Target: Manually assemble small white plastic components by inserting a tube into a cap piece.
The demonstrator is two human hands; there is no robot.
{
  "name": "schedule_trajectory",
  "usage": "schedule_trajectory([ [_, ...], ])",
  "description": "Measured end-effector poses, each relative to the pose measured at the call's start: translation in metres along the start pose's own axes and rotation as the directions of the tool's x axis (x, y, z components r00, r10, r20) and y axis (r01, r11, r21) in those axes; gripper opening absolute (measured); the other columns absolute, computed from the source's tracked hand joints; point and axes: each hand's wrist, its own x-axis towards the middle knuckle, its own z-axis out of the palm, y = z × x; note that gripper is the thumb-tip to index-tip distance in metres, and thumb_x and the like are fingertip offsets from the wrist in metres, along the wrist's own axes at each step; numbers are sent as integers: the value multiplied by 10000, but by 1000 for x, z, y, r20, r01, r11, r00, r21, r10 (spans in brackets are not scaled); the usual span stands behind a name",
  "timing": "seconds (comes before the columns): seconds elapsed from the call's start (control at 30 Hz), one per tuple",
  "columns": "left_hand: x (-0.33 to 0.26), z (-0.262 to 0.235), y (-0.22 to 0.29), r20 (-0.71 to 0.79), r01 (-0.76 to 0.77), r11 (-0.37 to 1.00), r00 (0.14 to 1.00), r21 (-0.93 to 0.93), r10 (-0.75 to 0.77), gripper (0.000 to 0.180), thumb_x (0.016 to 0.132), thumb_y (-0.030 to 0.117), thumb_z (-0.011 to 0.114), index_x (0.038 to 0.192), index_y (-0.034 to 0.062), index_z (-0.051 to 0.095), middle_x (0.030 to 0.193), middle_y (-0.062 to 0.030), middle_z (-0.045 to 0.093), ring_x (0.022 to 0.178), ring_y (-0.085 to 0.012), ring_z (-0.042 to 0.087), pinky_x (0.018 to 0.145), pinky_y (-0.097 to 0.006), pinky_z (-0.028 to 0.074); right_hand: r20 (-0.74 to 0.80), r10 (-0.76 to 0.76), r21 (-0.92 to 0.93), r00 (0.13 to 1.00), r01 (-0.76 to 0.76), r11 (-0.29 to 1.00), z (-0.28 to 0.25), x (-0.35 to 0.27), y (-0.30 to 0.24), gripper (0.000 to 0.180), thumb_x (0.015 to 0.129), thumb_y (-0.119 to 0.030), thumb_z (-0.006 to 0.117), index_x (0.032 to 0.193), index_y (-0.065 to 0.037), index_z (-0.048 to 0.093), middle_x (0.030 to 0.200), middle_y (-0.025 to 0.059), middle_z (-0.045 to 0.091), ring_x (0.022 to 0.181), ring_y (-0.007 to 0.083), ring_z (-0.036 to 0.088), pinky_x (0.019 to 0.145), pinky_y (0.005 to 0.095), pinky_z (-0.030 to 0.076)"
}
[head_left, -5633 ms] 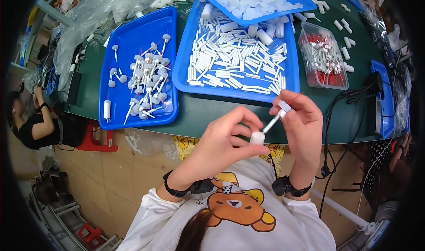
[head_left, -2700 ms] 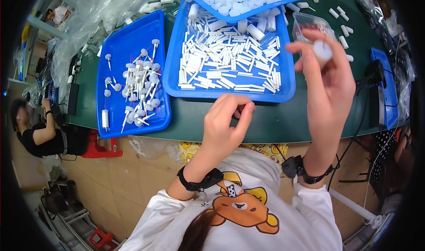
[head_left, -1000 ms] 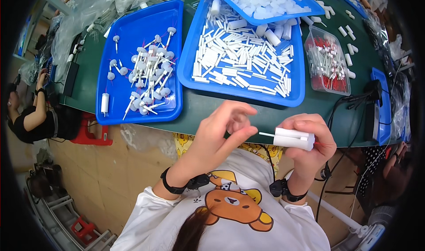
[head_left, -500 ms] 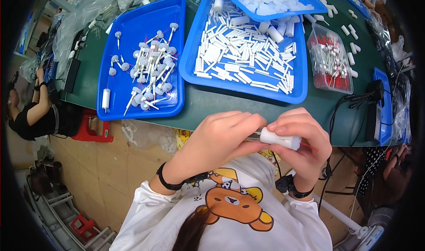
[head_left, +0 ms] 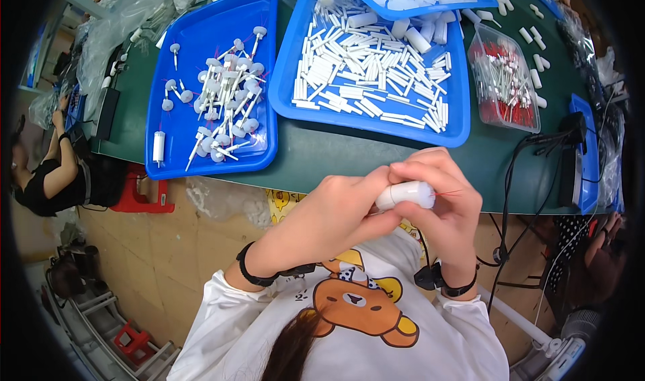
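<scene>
Between my two hands, just off the table's near edge, is a white plastic cylinder (head_left: 408,195) with thin red wires coming out of its right end. My left hand (head_left: 329,209) is closed on the cylinder's left end, its fingertips partly out of sight behind it. The fingers and thumb of my right hand (head_left: 447,196) curl around the right part. Ahead of my hands lies a large blue tray (head_left: 376,130) holding many short white tubes. A second blue tray (head_left: 235,165) to the left carries a pile of white stems with round caps.
A clear plastic box (head_left: 477,78) of red-wired white parts stands at the right, with loose white cylinders beyond it. A smaller blue tray (head_left: 416,8) of translucent caps overlaps the large tray. Black cables (head_left: 531,149) hang over the right edge. Another person (head_left: 57,169) works at far left.
Both hands have come closer together, the right one shifting left and slightly up. The white cylinder has moved left with them and now shows its smooth, rounded right end.
</scene>
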Motion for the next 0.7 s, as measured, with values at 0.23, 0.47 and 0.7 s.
schedule_trajectory([
  [0.23,-5,14,-6,163,173,732,983,-658,-86,397,917,250,526,1205,-10,440,790,-51,508,667,-139,506,615,-277,418,-7,118,90,993,-117,989,7,2,-6,400,803,-32,608,1203,-17,584,1040,115,568,947,212,516,809,284,425],
  [0.47,1,24,8,288,317,346,948,-883,-134,556,971,411,361,1345,19,241,845,-43,457,668,-122,465,660,-279,436,39,222,391,974,-219,894,6,-2,-13,400,886,1,483,1283,45,456,1205,182,536,1074,220,516,900,309,428],
  [0.7,4,22,-4,301,309,338,950,-889,-77,608,956,496,366,1288,-12,323,740,-48,475,579,-132,447,592,-299,422,-112,74,479,991,-12,878,6,-7,5,308,855,107,496,1163,92,493,1168,240,554,1116,285,550,937,362,453],
])
